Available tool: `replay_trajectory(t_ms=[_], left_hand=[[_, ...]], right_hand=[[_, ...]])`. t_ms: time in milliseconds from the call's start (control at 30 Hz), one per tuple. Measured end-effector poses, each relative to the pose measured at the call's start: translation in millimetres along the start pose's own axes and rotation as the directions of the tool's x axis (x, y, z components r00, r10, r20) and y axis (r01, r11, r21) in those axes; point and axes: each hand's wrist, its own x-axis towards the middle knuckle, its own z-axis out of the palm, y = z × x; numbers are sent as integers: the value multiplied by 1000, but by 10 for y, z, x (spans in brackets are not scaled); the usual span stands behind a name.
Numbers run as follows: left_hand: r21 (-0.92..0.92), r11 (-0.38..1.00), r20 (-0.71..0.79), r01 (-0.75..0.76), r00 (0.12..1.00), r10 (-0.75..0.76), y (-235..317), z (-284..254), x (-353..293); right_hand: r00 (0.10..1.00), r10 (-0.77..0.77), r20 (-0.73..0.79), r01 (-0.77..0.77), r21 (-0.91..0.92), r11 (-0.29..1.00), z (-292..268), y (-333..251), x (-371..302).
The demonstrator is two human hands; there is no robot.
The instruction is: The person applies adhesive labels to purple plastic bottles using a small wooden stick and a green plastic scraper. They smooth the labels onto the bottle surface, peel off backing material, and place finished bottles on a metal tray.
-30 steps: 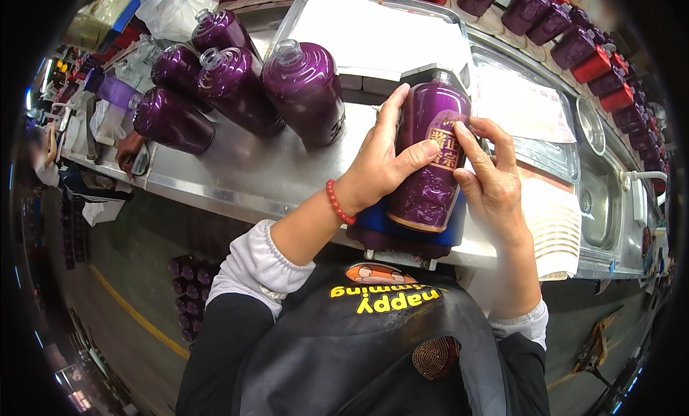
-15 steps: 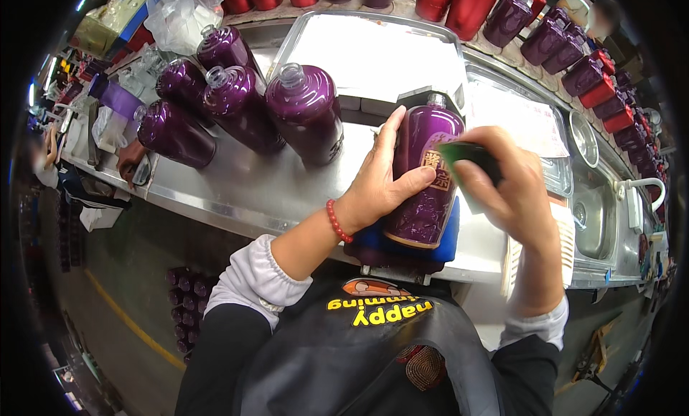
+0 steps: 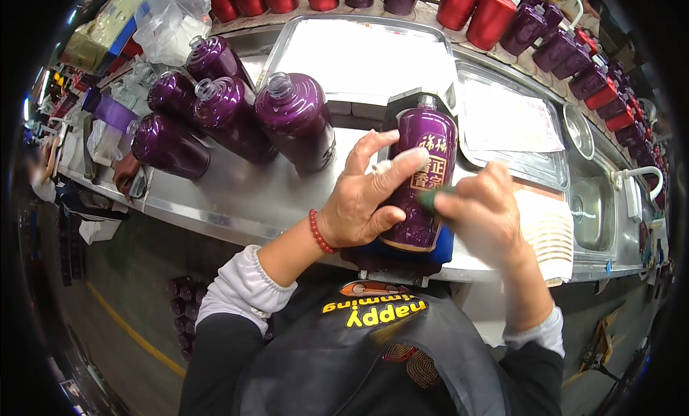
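A glossy purple bottle point(image 3: 418, 218) with gold lettering lies tilted on a blue pad point(image 3: 443, 251), its clear neck at a dark holder point(image 3: 402, 102). My left hand point(image 3: 359, 193) is at the bottle's left side, fingers spread, the index finger reaching over the lettering. Whether those fingers touch the glass I cannot tell. Something small and white point(image 3: 376, 167) shows by its fingers. My right hand point(image 3: 488, 215) is closed on a dark green piece point(image 3: 433, 199), held against or just over the bottle's lower right front. Motion smears that hand, and most of the piece is hidden.
Several purple bottles point(image 3: 296, 114) stand on the steel counter point(image 3: 230, 197) at left. A tray with white paper point(image 3: 344, 57) lies behind, another tray point(image 3: 509, 168) at right, near a sink point(image 3: 596, 211). Red and purple bottles point(image 3: 491, 17) line the back shelf.
My left hand has loosened from the bottle and spread its fingers. My right hand has moved the green piece down and left. The upper lettering now shows plain gold instead of a paler patch.
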Motion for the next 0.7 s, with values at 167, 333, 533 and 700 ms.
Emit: replay_trajectory(t_ms=[167,333,533,700], left_hand=[[151,986,48,-68,997,61,-45,-38,-11],[247,946,257,-209,956,144,103,-205,145],[213,975,-71,62,996,-48,-167,-57,451],[-150,896,-174,417,882,-439,-171,80,375]], right_hand=[[820,534,206,-568,401,719,-33,368,72],[807,589,26,-557,365,747,14,580,101],[965,252,-67,-249,41,968,-4,465,366],[946,-7,324,-78,248,966,-57,180,617]])
